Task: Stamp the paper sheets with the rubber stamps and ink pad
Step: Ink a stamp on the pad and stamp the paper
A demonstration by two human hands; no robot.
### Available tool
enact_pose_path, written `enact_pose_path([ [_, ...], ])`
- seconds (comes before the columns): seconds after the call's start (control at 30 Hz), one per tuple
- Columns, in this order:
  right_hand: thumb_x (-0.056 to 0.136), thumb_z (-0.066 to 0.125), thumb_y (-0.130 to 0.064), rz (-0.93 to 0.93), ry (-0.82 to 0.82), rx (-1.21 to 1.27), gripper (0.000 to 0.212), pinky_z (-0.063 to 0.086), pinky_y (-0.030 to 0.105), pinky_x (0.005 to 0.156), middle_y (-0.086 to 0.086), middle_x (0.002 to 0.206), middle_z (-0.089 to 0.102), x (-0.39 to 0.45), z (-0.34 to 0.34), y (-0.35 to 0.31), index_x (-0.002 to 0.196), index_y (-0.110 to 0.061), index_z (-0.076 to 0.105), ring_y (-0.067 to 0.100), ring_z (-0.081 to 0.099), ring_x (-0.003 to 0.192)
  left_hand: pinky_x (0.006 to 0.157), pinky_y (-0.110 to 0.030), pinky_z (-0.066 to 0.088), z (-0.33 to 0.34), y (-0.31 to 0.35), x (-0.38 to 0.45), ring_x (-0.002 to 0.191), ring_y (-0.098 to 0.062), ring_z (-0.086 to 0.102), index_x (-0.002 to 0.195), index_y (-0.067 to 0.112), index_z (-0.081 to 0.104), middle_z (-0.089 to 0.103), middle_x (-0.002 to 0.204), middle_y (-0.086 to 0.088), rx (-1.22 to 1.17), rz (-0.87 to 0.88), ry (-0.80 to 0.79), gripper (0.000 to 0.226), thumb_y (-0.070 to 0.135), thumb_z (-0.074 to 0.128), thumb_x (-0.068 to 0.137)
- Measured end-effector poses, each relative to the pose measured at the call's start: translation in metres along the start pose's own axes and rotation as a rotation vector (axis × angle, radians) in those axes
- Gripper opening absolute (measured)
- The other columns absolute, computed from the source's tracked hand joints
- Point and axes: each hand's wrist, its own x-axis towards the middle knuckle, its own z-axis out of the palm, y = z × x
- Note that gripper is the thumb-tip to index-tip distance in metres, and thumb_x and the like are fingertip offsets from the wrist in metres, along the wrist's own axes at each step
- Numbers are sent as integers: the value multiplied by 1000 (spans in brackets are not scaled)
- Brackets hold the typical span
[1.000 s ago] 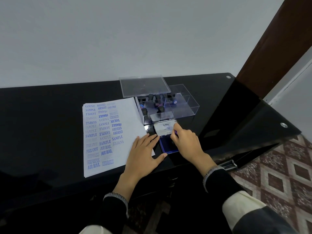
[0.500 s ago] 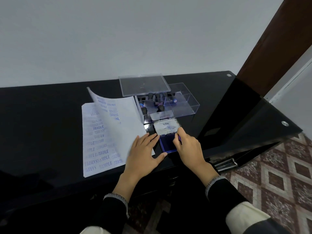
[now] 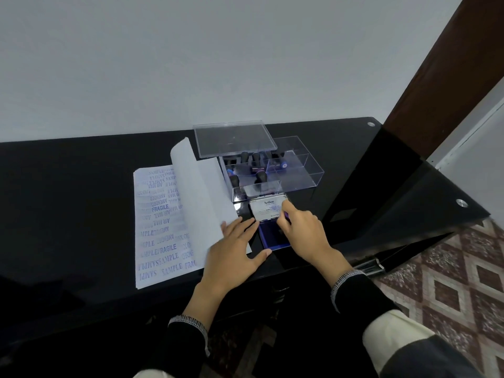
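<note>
Ink pad (image 3: 273,236) beside table edge (image 3: 300,268)

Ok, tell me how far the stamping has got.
Done: the lower sheet is covered with blue imprints. In hand: the left hand pins the lifting top sheet; the right hand pinches something over the open ink pad. Left: I can't tell.

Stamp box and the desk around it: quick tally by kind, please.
Rubber stamps in the clear box: at least 6, some hidden
Paper sheets: at least 2
Ink pad: 1
Loose box lid: 1
Total: at least 11
</note>
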Motion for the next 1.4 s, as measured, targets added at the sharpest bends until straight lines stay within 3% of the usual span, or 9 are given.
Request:
enact_pose_path([
  [0.2, 98, 43, -24, -21, 121, 30, 18, 33, 34, 49, 1, 63, 53, -18, 10, 3, 83, -17, 36, 26, 50, 56, 114, -24, 8, 6, -4, -1, 144, 3, 0, 151, 40, 15, 12, 156, 24, -117, -42, -57, 73, 66, 44, 89],
  [0.37, 98, 45, -20, -20, 189, 95, 21, 38, 35, 48, 2, 63, 51, -31, 18, 4, 83, -20, 31, 24, 49, 53, 116, -25, 15, 4, -2, -1, 143, 6, -1, 150, 40, 18, 14, 156, 25, -91, -40, -40, 71, 64, 46, 90],
  [0.5, 97, 46, -19, -29, 151, 68, 20, 31, 33, 47, 5, 59, 51, -23, 14, 5, 81, -18, 33, 27, 48, 51, 113, -26, 20, -1, 2, -1, 142, 6, -1, 150, 41, 17, 13, 155, 27, -97, -47, -55, 70, 65, 45, 90],
  [0.6, 97, 45, -21, -23, 63, 35, 18, 29, 33, 50, 5, 59, 51, -10, 8, 5, 82, -15, 36, 30, 49, 54, 114, -24, 15, -1, 1, -1, 143, 6, -1, 150, 39, 19, 14, 155, 25, -78, -41, -42, 71, 65, 44, 90],
  [0.73, 96, 42, -23, -7, -16, 17, 15, 35, 36, 54, 8, 67, 58, 2, 3, 4, 85, -13, 40, 34, 53, 62, 112, -22, 16, 1, 0, 0, 143, 6, -2, 150, 38, 21, 17, 155, 24, -38, -18, -21, 70, 66, 43, 89],
  [0.83, 96, 41, -24, -1, -5, 14, 15, 40, 38, 55, 8, 67, 60, 2, 4, 3, 86, -13, 41, 34, 54, 61, 115, -29, 22, -1, 1, -1, 143, 6, -2, 150, 39, 18, 13, 156, 25, -99, -45, -59, 71, 65, 45, 90],
  [1.03, 96, 42, -25, 9, 17, 108, 14, 49, 44, 57, 4, 66, 61, -1, 7, 7, 86, -16, 42, 28, 56, 58, 113, -28, 24, -2, 2, 0, 142, 7, -2, 150, 39, 18, 15, 155, 27, -87, -38, -63, 70, 64, 44, 90],
  [1.23, 97, 42, -26, -14, 18, 69, 15, 45, 40, 53, 5, 66, 62, -3, 7, 5, 86, -15, 41, 28, 57, 58, 117, -26, -2, 2, -4, 2, 145, -4, 10, 150, 31, 26, 26, 155, 16, 45, 37, 17, 72, 68, 40, 90],
  [1.4, 98, 43, -24, -32, 42, -147, 13, 29, 33, 53, 4, 62, 53, -5, 5, -2, 90, -14, 41, 31, 50, 56, 120, -30, -4, 3, -4, 2, 145, -6, 12, 150, 31, 27, 27, 155, 15, 52, 53, 33, 72, 68, 40, 90],
])
